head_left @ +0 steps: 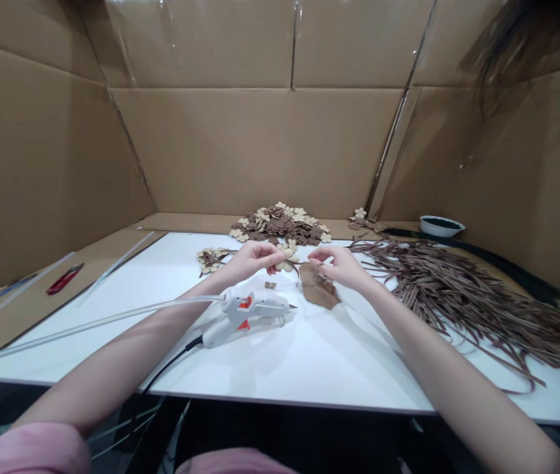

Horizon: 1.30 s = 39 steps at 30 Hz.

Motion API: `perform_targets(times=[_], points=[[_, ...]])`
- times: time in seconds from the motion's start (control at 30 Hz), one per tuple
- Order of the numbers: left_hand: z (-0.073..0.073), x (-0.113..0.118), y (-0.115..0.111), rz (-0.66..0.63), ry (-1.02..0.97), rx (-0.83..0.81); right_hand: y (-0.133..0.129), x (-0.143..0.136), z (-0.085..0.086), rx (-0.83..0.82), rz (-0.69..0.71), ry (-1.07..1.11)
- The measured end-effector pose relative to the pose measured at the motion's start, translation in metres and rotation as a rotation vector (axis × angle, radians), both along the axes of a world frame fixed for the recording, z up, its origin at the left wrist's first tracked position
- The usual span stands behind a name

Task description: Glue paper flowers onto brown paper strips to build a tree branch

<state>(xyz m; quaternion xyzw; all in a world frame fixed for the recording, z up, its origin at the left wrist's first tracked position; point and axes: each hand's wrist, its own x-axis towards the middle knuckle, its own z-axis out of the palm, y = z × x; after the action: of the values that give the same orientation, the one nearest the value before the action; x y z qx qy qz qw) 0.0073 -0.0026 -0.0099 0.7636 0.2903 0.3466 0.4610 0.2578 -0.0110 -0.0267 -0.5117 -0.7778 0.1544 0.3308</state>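
My left hand pinches a cream flower cutout with a thin brown strip at it, above the white board. To its right, my right hand has thumb and fingertips drawn together; whatever they hold, if anything, is too small to make out. Just beneath those fingers lies a crumpled brown piece. A white glue gun with an orange trigger rests on the board beside my left forearm, its nozzle pointing right. Between the gun and my left hand sits a small brown scrap.
Brown and cream flower cutouts are heaped at the back. More flowers on strips lie left. Long brown strips cover the right side, with a white bowl behind. A red cutter lies far left. Cardboard walls surround the board.
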Motion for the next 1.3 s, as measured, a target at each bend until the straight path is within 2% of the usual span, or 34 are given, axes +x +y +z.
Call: perform_targets(times=[0.1,0.2,0.27,0.33,0.4,0.57,0.63,0.73,1.0,1.13,1.3], points=[[0.002,0.001,-0.002,0.003,-0.003,0.001,0.004,0.007,0.003,0.015,-0.127,-0.010],[0.003,0.001,-0.003,0.014,-0.008,-0.009,0.005,0.011,0.004,0.025,-0.244,0.132],[0.003,0.002,-0.003,0.025,-0.012,-0.019,0.007,0.012,0.004,0.051,-0.213,0.285],[0.003,0.002,-0.003,0.034,-0.018,-0.025,0.008,0.011,0.003,0.102,-0.119,0.352],[0.003,0.002,-0.003,0.050,-0.029,-0.023,0.007,0.009,0.002,0.140,-0.021,0.258],[0.003,-0.002,0.001,0.136,-0.100,-0.012,-0.006,0.000,0.001,0.022,0.294,-0.320],[0.002,-0.005,0.004,0.150,-0.125,-0.020,-0.014,-0.006,0.002,-0.046,0.364,-0.471],[-0.001,-0.007,0.009,0.147,-0.148,-0.032,-0.024,-0.014,0.006,-0.097,0.398,-0.577],[-0.004,-0.005,0.008,0.157,-0.124,-0.020,-0.040,-0.025,0.014,-0.153,0.363,-0.653],[-0.004,-0.004,0.007,0.162,-0.110,-0.019,-0.035,-0.019,0.014,-0.097,0.338,-0.595],[-0.005,-0.004,0.007,0.156,-0.102,-0.014,-0.008,0.006,0.006,0.113,0.097,-0.384]])
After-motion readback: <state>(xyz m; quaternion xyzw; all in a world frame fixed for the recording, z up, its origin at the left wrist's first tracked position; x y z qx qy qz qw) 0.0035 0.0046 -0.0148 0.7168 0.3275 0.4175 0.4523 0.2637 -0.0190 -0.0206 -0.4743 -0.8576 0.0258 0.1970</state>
